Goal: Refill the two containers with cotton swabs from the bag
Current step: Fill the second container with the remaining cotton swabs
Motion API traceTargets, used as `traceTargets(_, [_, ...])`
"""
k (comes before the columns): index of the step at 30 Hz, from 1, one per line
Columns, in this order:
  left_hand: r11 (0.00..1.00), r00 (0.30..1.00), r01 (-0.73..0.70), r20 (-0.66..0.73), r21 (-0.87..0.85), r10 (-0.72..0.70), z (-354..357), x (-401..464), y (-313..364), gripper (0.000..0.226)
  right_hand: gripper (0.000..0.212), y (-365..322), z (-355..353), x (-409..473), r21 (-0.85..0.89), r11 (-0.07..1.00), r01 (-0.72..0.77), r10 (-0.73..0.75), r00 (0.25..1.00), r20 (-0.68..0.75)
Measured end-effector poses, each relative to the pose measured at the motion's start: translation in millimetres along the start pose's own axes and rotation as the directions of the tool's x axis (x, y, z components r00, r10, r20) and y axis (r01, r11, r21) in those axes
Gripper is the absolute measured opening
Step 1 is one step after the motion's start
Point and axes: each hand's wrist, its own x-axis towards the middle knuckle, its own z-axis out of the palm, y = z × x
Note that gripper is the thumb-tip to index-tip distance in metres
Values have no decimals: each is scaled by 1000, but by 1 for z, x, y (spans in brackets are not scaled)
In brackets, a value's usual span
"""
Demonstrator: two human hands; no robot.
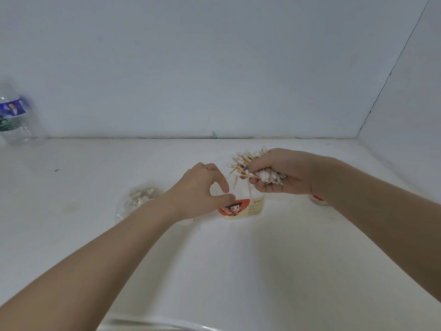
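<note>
Right grip: right hand has fingers curled round a thick bundle of wooden-stick cotton swabs with white tips, held just above the open container.
Left grip: left hand pinches thumb and fingers round the rim of the clear plastic container with the red-and-cream cartoon label, steadying it upright on the white surface.
Swabs: a few sticks already angle down into the container mouth; most sit in the hand.
Bag: clear plastic bag with loose swabs lies on the surface just left of the left wrist, blurred.
Second container: only a white edge with a red patch shows under the right wrist; fill level cannot be told.
Progress: my read, first container mid-fill; second likely left.
Count: two hands, two containers, one bag, one bundle, one clear water bottle with a blue label far left.
</note>
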Motion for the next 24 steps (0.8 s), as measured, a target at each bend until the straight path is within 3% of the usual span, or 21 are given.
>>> traceTargets(7, [990, 993, 104, -51, -98, -109, -10, 4, 7, 32, 12, -2, 1, 2, 13, 1000, 8, -8, 1000, 4])
traceTargets(10, [969, 989, 110, -73, -220, -129, -12, 5, 9, 35, 15, -2, 1, 3, 14, 1000, 5, -5, 1000, 16])
traceTargets(19, [914, 995, 101, 43, -393, -92, -10, 15, 22, 9, 17, -1, 4, 1, 21, 1000, 8, -11, 990, 139])
traceTargets(24, [946, 994, 113, 23, -304, -111, -9, 18, 23, 28, 11, -4, 2, -1, 78, 997, 14, -24, 992, 127])
